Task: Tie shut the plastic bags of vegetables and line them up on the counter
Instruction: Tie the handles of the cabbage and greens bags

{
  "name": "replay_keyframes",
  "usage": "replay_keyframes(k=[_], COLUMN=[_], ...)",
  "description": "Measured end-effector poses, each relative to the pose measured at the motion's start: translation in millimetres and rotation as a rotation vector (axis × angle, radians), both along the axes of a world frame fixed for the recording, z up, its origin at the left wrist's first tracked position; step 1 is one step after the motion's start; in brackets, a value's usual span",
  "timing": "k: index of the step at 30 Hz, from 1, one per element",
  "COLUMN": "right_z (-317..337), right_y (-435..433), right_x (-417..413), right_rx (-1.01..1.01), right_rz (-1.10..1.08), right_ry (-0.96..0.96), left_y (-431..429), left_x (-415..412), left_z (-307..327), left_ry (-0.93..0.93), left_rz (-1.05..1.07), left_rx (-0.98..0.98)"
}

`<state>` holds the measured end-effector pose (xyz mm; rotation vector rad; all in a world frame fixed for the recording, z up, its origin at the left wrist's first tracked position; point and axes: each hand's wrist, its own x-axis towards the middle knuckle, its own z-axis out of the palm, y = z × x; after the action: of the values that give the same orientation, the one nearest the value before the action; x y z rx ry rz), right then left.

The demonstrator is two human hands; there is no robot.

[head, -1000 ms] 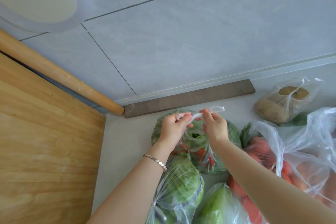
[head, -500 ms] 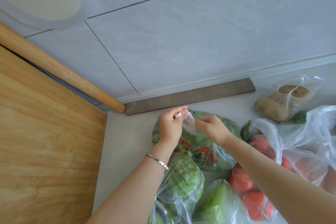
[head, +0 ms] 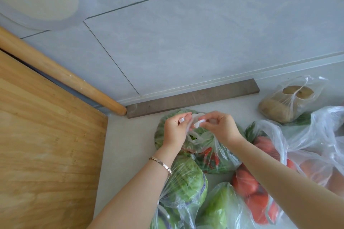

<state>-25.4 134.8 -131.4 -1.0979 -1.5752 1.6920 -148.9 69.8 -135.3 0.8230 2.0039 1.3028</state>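
Plastic bag (head: 210, 156) of green leaves and red vegetables sits on the pale surface (head: 128, 145) directly beneath both hands, farthest from the person among the bags near them.

Head view: the left hand (head: 175, 132) pinches one twisted handle strip (head: 198, 122) between thumb and fingertips. The right hand (head: 221, 128) pinches plastic just beside it, and the two hands nearly touch above the gathered mouth. By my judgement the knot is only half made.

The thin film could slip from either pinch as the strips are drawn apart, leaving a slack loop that opens again. A hard tug might stretch or tear a strip. It might also lift the bag and tip it against the bag of tomatoes (head: 251, 187) under the right forearm. The left forearm passes over the bag of cabbage (head: 186, 182) and could nudge it.

The crossing of the strips lies behind the fingers, so I cannot tell whether a loop exists. The red vegetables blur through the film and I cannot name them. The bags nearest the person are cut off by the lower edge. Far to the right of the right hand, the bag of potatoes (head: 286, 102) may be knotted, though it is unclear.
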Motion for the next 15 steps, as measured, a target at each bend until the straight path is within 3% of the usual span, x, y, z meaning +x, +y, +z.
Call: replay_keyframes(k=[2,5,8,10,15], right_z=[3,12,19,12,-39], right_y=[-2,-7,-10,-11,-21], right_x=[-1,-1,4,13,62], right_rx=[0.131,0.335,0.426,0.326,-0.215], right_rz=[0.027,0.086,0.079,-0.012,-0.317], right_ry=[-0.111,-0.142,-0.112,-0.118,-0.285], left_y=[-3,-5,-2,-4,-33], left_x=[-7,-24,-44,-58,-102], left_z=[3,16,26,23,-8], left_ry=[0.124,0.607,0.917,1.085,1.369], left_rz=[-0.069,-0.199,-0.278,-0.324,-0.442], left_rx=[-0.009,0.1,0.135,0.116,0.017])
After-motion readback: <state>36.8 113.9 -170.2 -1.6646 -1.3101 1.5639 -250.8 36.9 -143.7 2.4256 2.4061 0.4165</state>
